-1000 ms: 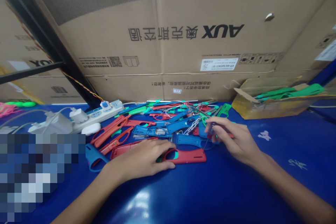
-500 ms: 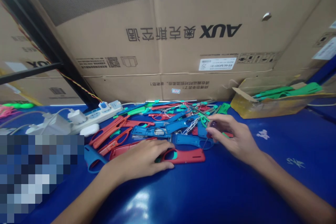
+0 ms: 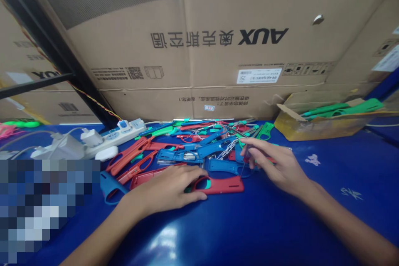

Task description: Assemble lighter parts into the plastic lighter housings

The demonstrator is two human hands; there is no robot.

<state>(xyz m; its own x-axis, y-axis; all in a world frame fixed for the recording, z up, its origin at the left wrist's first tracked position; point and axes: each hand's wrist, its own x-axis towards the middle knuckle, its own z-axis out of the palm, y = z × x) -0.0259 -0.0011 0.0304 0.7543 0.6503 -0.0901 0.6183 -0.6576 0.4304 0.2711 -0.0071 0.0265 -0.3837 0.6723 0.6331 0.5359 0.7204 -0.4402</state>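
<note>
- Head view: right hand point(image 3: 277, 162), grip pinched on dark-handled screwdriver point(image 3: 247, 156); fingers have shifted round the handle since last frame.
- Tip at right end of red casing point(image 3: 223, 185); contact, can't tell.
- Left hand point(image 3: 174, 187), grip clamped round casing's left end, unmoved.
- Casing lies on desk point(image 3: 249, 232), near side of heap of parts point(image 3: 215, 148) toward far edge.
- Likely driver turning, casing steadied.

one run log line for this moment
left hand: holding red plastic piece with oval hole | right hand: pinching dark-handled thin-shafted tool, tip near piece's right end | behind: red, blue, green plastic parts
</note>
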